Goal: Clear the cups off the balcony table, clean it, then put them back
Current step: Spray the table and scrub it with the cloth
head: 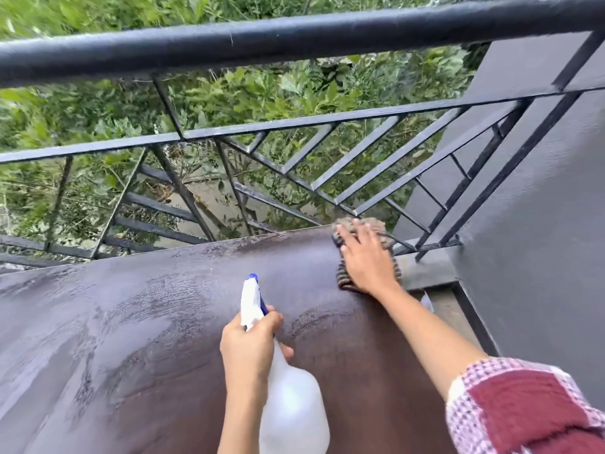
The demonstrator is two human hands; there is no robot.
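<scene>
A dark brown balcony table (131, 339) fills the lower frame, its top streaked with wet patches. My left hand (250, 348) grips the neck of a clear spray bottle (291, 407) with a white and blue nozzle, held above the table's middle. My right hand (365, 257) lies flat with spread fingers on a brown striped cloth (343, 280), pressing it onto the table's far right corner. No cups are in view.
A black metal railing (294, 37) runs just behind the table, with green foliage beyond it. A grey wall (540, 224) stands close on the right. Between the table and that wall lies a narrow grey ledge (425, 270).
</scene>
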